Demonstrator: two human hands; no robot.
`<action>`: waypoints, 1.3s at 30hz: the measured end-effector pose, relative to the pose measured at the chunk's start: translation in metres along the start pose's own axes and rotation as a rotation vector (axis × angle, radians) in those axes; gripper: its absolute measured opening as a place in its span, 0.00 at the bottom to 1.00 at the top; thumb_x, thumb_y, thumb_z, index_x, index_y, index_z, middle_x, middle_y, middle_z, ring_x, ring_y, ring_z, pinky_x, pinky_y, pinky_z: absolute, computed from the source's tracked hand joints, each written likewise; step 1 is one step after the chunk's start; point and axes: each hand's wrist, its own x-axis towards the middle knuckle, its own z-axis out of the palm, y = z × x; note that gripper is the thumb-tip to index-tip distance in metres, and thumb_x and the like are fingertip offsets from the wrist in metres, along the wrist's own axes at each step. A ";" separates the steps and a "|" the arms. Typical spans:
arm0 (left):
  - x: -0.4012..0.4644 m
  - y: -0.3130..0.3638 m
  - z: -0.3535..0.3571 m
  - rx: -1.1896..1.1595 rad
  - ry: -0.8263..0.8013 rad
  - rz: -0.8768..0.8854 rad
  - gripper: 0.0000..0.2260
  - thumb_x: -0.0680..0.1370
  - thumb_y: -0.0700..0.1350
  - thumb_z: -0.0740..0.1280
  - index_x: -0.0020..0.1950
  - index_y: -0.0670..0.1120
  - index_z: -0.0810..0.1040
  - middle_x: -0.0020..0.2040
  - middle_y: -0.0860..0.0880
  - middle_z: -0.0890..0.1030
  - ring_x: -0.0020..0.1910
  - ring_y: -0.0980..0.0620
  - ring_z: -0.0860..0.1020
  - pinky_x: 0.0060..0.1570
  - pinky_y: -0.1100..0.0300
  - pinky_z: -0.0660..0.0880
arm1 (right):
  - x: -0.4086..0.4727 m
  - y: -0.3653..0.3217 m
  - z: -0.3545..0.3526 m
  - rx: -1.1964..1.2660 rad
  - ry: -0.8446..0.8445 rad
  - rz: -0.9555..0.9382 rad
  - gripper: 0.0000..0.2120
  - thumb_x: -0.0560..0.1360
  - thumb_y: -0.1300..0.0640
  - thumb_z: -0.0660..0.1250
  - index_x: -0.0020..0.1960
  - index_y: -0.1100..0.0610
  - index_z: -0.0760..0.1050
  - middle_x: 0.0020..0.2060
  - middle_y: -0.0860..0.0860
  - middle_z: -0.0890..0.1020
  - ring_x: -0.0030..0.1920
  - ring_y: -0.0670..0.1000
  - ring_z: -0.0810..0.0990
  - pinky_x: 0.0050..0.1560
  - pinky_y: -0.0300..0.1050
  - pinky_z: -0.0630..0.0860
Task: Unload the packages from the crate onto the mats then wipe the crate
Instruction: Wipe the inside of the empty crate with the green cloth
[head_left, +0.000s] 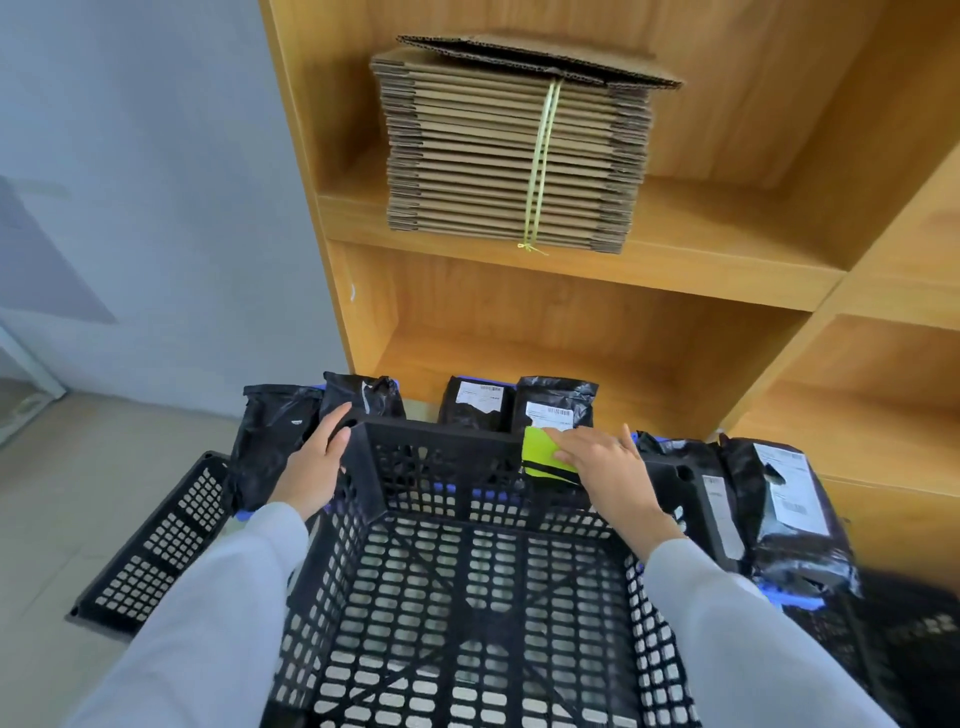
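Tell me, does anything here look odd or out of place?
One thing: a black lattice panel lies flat on the floor left of the crate, looking detached. The top sheet on the bundled cardboard stack sits askew.

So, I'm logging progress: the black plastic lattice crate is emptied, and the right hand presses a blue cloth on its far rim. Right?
Not quite: the cloth is yellow-green, not blue, as the head view shows. The black plastic lattice crate is emptied, and the right hand presses it on the far rim.
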 end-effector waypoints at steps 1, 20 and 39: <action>0.000 -0.002 -0.001 0.004 0.001 -0.008 0.16 0.86 0.57 0.52 0.72 0.75 0.61 0.38 0.60 0.66 0.34 0.55 0.69 0.36 0.60 0.70 | -0.004 0.008 -0.004 -0.008 -0.008 0.004 0.20 0.81 0.54 0.66 0.72 0.43 0.72 0.57 0.43 0.83 0.62 0.48 0.80 0.77 0.68 0.54; 0.006 -0.004 0.003 0.030 0.041 -0.110 0.19 0.86 0.59 0.51 0.77 0.62 0.62 0.48 0.46 0.81 0.42 0.44 0.80 0.53 0.43 0.78 | -0.029 0.091 -0.036 0.044 0.039 -0.073 0.16 0.77 0.57 0.72 0.65 0.53 0.81 0.51 0.52 0.87 0.50 0.59 0.86 0.43 0.55 0.83; 0.008 -0.007 0.001 -0.022 -0.003 -0.079 0.20 0.86 0.58 0.49 0.78 0.58 0.60 0.61 0.46 0.79 0.54 0.40 0.80 0.59 0.40 0.75 | 0.042 -0.068 0.002 0.140 -0.004 -0.160 0.16 0.80 0.51 0.68 0.66 0.51 0.80 0.52 0.46 0.86 0.46 0.52 0.86 0.44 0.48 0.80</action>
